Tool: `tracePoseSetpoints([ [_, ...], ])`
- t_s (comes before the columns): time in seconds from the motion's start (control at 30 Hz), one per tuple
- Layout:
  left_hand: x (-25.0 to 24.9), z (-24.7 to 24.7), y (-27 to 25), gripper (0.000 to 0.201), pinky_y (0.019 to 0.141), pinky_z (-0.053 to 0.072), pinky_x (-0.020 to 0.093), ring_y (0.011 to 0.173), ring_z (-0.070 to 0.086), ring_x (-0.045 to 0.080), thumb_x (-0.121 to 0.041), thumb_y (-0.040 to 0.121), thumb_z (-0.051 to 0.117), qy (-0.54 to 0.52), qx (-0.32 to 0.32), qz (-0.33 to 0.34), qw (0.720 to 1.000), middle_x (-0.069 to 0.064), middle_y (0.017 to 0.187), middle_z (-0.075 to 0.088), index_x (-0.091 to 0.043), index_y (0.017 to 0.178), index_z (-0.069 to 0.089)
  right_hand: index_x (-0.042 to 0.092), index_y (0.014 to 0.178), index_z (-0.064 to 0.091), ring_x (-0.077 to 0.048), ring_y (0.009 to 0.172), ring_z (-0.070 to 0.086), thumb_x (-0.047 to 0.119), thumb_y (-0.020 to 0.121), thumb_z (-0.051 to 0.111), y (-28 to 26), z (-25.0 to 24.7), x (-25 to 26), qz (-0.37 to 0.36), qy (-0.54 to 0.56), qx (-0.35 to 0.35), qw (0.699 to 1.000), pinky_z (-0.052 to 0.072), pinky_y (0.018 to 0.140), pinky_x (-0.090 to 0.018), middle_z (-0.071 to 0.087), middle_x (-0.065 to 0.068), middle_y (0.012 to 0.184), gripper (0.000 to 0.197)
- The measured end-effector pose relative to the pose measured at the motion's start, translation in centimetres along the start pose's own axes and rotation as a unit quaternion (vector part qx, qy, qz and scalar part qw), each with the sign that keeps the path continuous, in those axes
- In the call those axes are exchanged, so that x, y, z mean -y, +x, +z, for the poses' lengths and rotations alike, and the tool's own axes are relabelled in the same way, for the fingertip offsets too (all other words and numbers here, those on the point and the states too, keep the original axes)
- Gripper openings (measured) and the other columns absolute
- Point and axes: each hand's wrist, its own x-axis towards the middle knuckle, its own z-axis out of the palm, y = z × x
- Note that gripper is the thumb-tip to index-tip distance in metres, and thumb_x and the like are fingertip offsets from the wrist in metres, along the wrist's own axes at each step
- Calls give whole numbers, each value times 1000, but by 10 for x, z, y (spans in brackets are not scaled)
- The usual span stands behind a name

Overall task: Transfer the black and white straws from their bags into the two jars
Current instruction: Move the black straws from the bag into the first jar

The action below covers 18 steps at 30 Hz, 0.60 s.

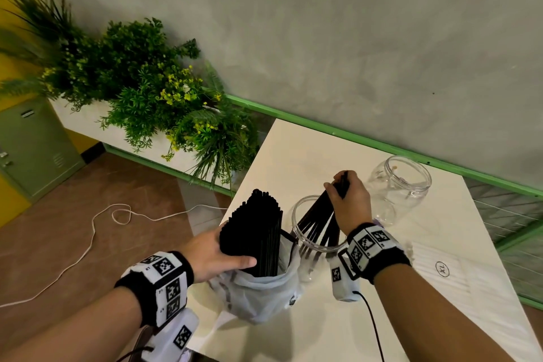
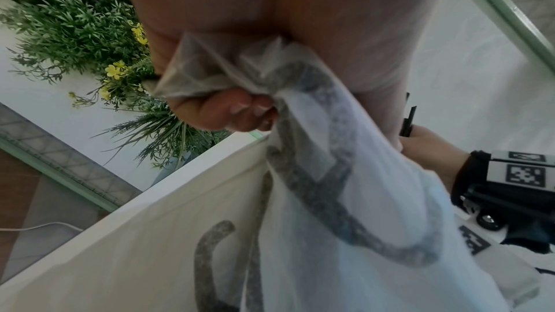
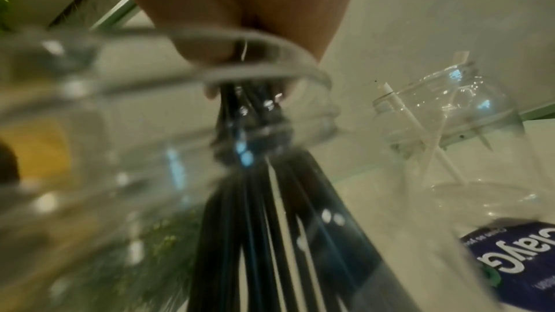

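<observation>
Left hand (image 1: 216, 256) grips black straw bundle (image 1: 255, 236) upright in translucent plastic bag (image 1: 261, 294) at white table (image 1: 296, 150) edge. Right hand (image 1: 349, 203) clutches handful of black straws (image 1: 316, 219), lower ends inside near clear jar (image 1: 308, 241). Second clear jar (image 1: 402, 185) behind, holding white straws (image 3: 420, 127).

Matt black plastic straws (image 1: 255, 232), thin translucent crinkled plastic bag (image 1: 258, 297), clear glossy plastic jars (image 1: 401, 182), smooth matt white worktop (image 1: 308, 150), rough grey plaster-like wall (image 1: 323, 23)
</observation>
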Motion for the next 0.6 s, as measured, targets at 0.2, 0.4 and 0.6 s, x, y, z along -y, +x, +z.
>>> tracePoseSetpoints([
  [0.2, 5, 0, 3, 70, 82, 44, 17, 96, 56, -5, -90, 37, 62, 5, -4, -6, 1000, -31, 94, 59, -53, 95, 49, 24, 144, 25, -12, 90, 53, 4, 90, 56, -11, -4, -11, -30, 7, -38, 999, 44, 80, -22, 41, 5, 117, 65],
  [0.4, 5, 0, 1, 81, 87, 45, 20, 101, 57, -1, -87, 38, 65, -7, 1, -8, 1000, -24, 103, 62, -47, 107, 52, 12, 132, 52, -21, 112, 50, -15, 86, 42, -18, -4, -24, -107, -85, -1, 991, 44, 98, -34, 49, -7, 129, 55],
  [0.6, 5, -1, 0, 91, 88, 45, 23, 102, 58, 4, -93, 34, 59, 5, -3, -8, 1000, -21, 103, 62, -45, 111, 49, 13, 139, 45, -28, 128, 39, -1, 94, 37, -26, -11, -16, -124, -89, 11, 988, 33, 110, -38, 43, -10, 140, 48],
])
